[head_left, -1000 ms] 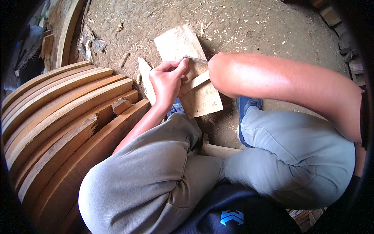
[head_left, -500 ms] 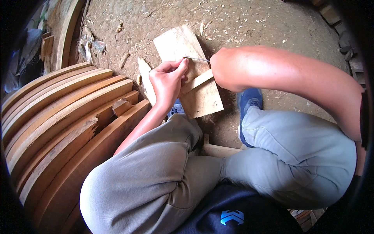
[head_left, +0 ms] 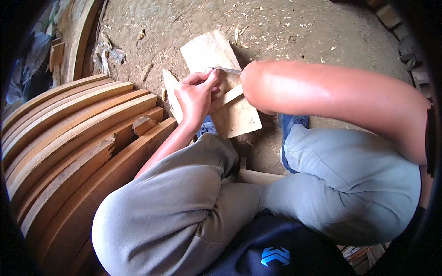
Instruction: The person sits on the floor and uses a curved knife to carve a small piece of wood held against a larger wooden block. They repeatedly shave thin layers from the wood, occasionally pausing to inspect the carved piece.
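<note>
My left hand (head_left: 192,94) is closed, thumb and forefinger pinched together at the tip of a thin metal blade (head_left: 228,70). What else its fingers hold is hidden. My right hand (head_left: 255,87) is closed round the other end of the blade; its fingers and any handle are out of sight behind the wrist. Under both hands, a pale flat board (head_left: 239,117) lies tilted across the ground. A narrow wooden strip (head_left: 229,97) runs over it between the hands; whether either hand grips this strip I cannot tell.
Several curved timber planks (head_left: 78,124) stand in a row on my left. A pointed wood offcut (head_left: 171,92) is beside the board. Wood chips (head_left: 276,20) are scattered over the dirt floor (head_left: 152,27). My blue shoes (head_left: 294,122) flank the board, and a wooden bar (head_left: 260,177) lies between my legs.
My right hand and forearm have shifted left, toward my left hand, and the blade has moved left with them. More of the blade's shiny side shows. My left hand has barely moved.
</note>
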The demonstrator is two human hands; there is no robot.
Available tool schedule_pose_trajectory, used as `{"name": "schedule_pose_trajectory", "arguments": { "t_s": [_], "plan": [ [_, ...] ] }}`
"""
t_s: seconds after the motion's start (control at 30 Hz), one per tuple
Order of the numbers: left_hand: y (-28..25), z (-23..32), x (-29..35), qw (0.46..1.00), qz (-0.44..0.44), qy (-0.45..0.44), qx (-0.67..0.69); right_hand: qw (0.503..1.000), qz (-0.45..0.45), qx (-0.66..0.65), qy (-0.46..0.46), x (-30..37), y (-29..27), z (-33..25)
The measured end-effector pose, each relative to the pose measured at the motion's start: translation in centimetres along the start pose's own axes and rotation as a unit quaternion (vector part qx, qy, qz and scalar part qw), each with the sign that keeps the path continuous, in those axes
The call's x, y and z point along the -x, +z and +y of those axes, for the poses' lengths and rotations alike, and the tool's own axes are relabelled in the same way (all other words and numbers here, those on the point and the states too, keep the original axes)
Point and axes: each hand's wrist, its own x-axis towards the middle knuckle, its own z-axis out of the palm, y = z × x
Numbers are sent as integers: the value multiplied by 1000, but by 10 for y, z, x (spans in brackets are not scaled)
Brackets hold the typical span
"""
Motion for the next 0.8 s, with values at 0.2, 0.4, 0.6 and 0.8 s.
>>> {"name": "schedule_pose_trajectory", "arguments": {
  "t_s": [0.2, 0.4, 0.6, 0.8],
  "plan": [
    [2, 4, 1, 1000, -5, -18, -7, 998, 20, 7, -52, 1, -1, 5],
    [1, 3, 1, 1000, -10, -23, 18, 992, 44, 75, -93, 11, -8, 8],
    [1, 2, 2, 1000, -4, -20, 10, 993, 42, 58, -93, 18, -5, 8],
    [2, 3, 1, 1000, -6, -16, 0, 997, 58, -10, -52, 18, 2, 11]
  ]
}}
